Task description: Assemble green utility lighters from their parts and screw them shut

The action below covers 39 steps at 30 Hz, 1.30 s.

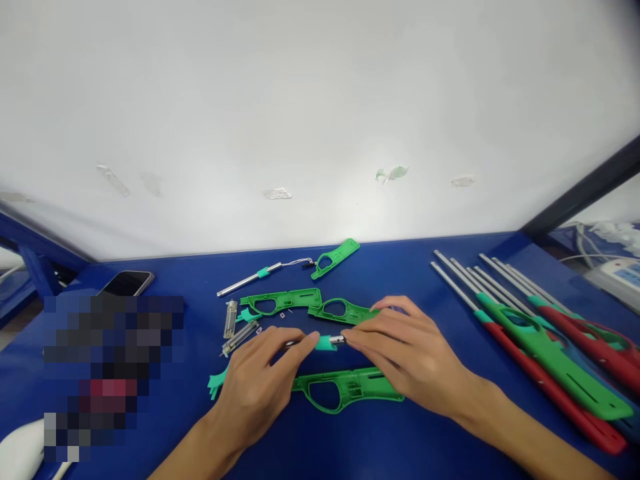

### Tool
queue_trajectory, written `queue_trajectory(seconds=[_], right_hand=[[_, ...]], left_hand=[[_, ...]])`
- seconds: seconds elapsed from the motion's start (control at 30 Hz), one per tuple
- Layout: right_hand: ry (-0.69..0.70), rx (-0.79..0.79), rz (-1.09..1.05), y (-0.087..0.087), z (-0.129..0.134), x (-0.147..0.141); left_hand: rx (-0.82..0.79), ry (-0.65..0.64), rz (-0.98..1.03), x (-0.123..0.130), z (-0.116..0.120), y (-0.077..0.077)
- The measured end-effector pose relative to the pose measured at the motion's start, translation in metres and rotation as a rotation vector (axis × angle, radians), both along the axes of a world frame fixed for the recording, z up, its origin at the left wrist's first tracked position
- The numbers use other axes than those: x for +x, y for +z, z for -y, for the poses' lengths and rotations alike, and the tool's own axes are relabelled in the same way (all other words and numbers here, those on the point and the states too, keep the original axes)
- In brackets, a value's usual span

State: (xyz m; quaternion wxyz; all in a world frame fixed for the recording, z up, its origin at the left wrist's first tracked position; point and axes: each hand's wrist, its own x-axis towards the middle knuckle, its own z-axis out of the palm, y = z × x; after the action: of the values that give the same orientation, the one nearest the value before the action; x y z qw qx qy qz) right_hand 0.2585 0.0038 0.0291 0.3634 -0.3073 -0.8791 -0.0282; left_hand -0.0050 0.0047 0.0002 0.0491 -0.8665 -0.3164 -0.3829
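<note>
The nearest green lighter half-shell (373, 387) lies face-up on the blue table (320, 453), its narrow end running behind the left hand (263, 373). Just beyond this shell, the person holds a metal lighter tube (338, 339) with a teal collar (325, 343). The left hand pinches it between thumb and fingers; the right hand (413, 350) pinches its opposite end with fingertips bunched. Farther beyond the shell lie two more green half-shells, (287, 299) one partly behind the right hand. Left of and beyond the shell are two clear fuel tanks (231, 320). Well to its right, assembled lighters (555, 357) in red, green and blue lie grouped; a phone (127, 283) rests far to its left.
</note>
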Motion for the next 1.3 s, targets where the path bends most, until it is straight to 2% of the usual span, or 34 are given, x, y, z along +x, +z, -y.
queue_trajectory(seconds=[0.13,0.37,0.6,0.87,1.07,1.3], right_hand=[[-0.011,0.052,0.029,-0.002,0.002,-0.002],[-0.015,0.027,0.06,-0.002,0.004,-0.007],[-0.029,0.045,-0.022,-0.004,0.001,-0.008],[-0.003,-0.021,-0.091,-0.002,0.0,-0.01],[0.006,-0.047,-0.076,-0.001,0.005,-0.013],[0.015,-0.036,-0.061,-0.004,0.003,-0.008]], left_hand=[[-0.011,0.001,-0.003,0.0,-0.001,-0.002],[-0.055,0.028,0.021,0.0,0.0,-0.006],[-0.076,0.016,0.032,0.004,0.001,-0.003],[-0.112,-0.019,0.031,0.005,0.009,0.008],[-0.072,-0.014,0.031,0.005,0.004,0.004],[-0.14,-0.037,0.051,0.004,0.007,0.004]])
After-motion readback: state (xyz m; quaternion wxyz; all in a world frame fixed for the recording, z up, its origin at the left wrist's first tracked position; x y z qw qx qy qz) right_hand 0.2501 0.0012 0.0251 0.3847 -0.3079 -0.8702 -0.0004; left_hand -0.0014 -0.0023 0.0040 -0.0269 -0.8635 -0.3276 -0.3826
